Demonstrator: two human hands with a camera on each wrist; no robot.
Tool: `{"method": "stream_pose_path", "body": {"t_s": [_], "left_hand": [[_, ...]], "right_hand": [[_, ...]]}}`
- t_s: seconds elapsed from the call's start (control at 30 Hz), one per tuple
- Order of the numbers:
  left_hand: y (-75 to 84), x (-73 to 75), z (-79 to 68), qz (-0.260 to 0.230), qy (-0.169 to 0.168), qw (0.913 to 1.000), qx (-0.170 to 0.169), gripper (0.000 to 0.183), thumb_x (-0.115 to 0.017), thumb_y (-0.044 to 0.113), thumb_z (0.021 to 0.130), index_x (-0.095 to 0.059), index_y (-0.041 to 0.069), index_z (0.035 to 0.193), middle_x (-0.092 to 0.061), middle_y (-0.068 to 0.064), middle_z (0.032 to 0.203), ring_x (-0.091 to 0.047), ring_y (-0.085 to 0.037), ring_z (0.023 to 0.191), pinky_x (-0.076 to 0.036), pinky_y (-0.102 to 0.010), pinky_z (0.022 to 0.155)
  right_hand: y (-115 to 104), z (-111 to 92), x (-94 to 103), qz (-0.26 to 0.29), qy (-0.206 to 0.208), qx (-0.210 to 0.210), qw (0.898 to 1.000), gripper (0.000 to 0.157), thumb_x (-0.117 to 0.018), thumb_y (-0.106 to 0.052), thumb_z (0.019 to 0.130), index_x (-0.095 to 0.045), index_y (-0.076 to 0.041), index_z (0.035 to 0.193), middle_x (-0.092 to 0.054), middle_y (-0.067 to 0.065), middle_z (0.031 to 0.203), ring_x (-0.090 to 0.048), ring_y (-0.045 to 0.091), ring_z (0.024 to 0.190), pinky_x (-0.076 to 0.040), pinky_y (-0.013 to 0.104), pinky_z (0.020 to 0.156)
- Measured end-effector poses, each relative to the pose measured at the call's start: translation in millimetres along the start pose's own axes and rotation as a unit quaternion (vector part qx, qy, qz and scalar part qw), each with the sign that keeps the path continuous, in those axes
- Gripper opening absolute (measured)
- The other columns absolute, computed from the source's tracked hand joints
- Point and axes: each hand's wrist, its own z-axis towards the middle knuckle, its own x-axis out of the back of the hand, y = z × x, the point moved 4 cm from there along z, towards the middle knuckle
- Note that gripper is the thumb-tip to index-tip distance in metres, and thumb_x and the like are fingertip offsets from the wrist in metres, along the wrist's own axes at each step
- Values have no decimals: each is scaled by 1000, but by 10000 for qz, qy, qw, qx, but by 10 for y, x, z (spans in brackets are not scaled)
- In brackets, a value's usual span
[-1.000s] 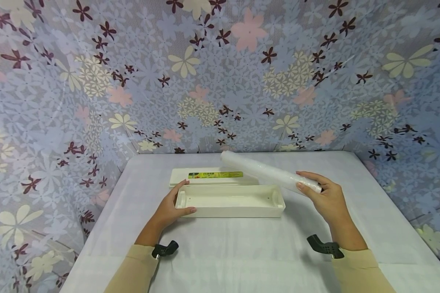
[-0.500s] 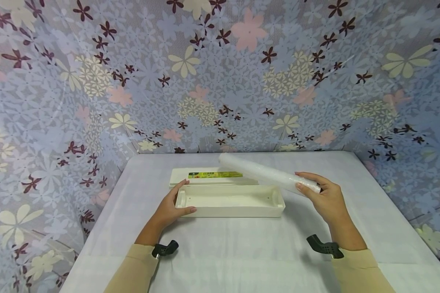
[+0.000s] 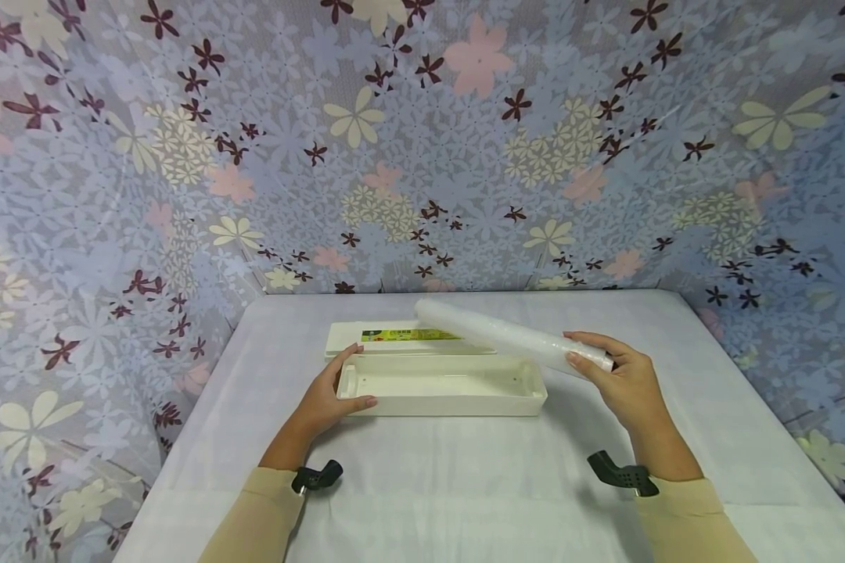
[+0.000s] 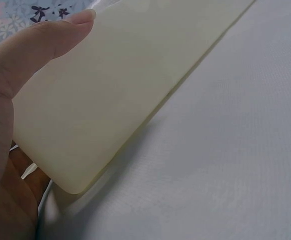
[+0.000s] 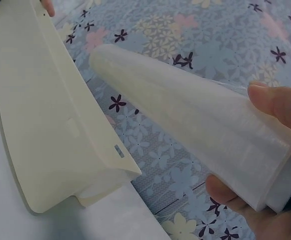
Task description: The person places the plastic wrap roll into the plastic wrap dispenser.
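Note:
A roll of plastic wrap (image 3: 500,331) is raised at a slant, its right end gripped between the thumb and fingers of my right hand (image 3: 623,383). Its far end lies over the lid's right part in the head view. Below it stands a cream, open-topped box (image 3: 444,405) on the table. My left hand (image 3: 327,395) grips the box's left end, thumb along the front wall (image 4: 110,90) in the left wrist view. In the right wrist view the roll (image 5: 185,115) is apart from the box (image 5: 40,110).
Behind the box lies a cream lid (image 3: 345,338) with a yellow-green label (image 3: 401,335), partly hidden by the roll. A white cloth (image 3: 444,485) covers the table. Flowered fabric (image 3: 422,156) hangs at the back and sides.
The roll has shifted slightly left and its far end has dropped a little, the right hand moving with it. The left hand and the box stay almost in place.

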Motion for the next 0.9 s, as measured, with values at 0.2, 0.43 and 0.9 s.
{"method": "stream_pose_path", "body": {"t_s": [0.2,0.43,0.9], "left_hand": [[21,9,-7,78,-34,9999,-100,107,-94,13,81,-30,8,166,-35,-15,165,-45,-44,140,-38,-58,110],[22,10,-12,41,-55,9999,-127,107,-94,13,81,-30,8,167,-35,-16,166,-45,-44,139,-38,-59,110],[-43,4,0,16,8,10000,-62,107,-94,13,81,-30,10,167,-35,-11,166,-43,-41,142,-35,-59,112]], "right_hand": [[8,2,-3,141,-64,91,9998,38,-79,-15,98,-73,-1,133,-67,16,132,-66,12,106,-57,22,80],[9,-3,-8,327,-140,139,9993,38,-78,-13,98,-72,0,133,-68,12,132,-67,13,107,-57,23,81],[1,-23,-42,358,-220,117,9990,37,-77,-13,99,-72,0,133,-68,13,134,-67,12,108,-57,23,81]]}}
